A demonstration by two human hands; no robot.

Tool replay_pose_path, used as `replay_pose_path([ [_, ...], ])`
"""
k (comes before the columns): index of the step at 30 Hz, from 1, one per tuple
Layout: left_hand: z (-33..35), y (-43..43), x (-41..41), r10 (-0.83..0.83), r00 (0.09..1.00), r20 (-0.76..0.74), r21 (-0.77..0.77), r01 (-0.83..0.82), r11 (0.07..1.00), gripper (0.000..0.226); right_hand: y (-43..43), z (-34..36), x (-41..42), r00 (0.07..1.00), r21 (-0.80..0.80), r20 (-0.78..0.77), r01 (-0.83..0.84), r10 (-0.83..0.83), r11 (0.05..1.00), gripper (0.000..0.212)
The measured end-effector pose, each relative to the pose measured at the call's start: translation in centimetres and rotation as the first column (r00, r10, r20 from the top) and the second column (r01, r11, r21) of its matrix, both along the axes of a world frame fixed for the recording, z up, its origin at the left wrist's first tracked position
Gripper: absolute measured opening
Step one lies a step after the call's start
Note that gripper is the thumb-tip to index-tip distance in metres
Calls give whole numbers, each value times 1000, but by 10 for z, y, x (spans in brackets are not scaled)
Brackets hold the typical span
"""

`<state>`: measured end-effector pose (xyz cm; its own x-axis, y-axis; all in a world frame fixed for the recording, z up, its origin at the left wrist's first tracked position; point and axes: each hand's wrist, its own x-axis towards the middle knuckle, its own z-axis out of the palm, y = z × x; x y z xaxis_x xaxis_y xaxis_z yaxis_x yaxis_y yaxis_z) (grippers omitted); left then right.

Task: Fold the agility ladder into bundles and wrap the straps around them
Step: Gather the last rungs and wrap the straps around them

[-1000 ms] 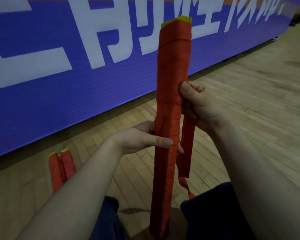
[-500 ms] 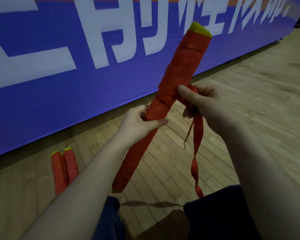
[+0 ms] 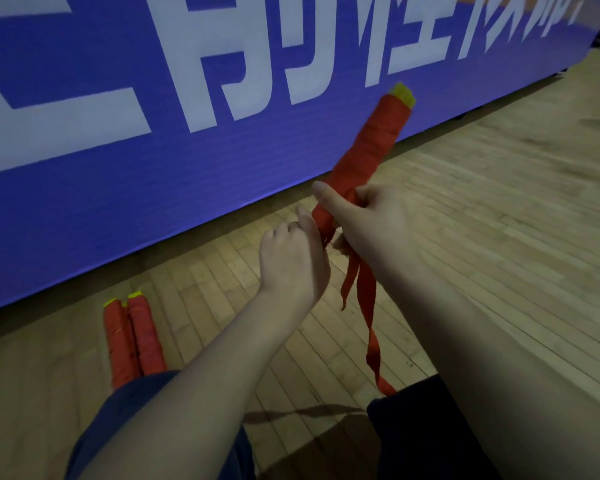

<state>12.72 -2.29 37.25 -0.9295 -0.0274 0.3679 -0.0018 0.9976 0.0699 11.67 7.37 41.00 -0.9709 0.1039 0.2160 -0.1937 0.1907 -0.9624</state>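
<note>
The bundle, tilted toward 1 o'clock, is gripped by the left hand and right hand; the loose strap is probably to be wound next.

Both hands, the left hand and right hand, gripped the tilted orange ladder bundle, loose straps dangling below them, two wrapped bundles lying left on the floor.

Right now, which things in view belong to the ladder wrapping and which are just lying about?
In the job: wrapped bundle, held by right hand and left hand; loose strap ends hanging below; two finished bundles lower left.
Just there: blue banner; wooden floor.
</note>
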Motion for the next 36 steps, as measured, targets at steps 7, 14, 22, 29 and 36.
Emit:
replay_pose_path([
  [7,-4,4,-1,-210,978,-3,210,206,956,75,14,0,-16,985,-225,128,138,-111,965,42],
  [14,9,-14,-5,-537,843,29,953,140,271,53,31,6,-24,981,-483,-46,-186,187,856,28],
  [22,6,-20,1,-927,376,0,996,-81,-33,41,36,4,-20,822,-593,-123,-510,555,624,73],
  [29,17,-27,-3,-780,624,50,999,-40,31,43,53,11,-26,857,-467,-79,-482,508,741,38],
  [36,12,-29,-15,-390,918,72,973,22,231,36,48,10,-24,964,-147,4,-262,265,954,33],
])
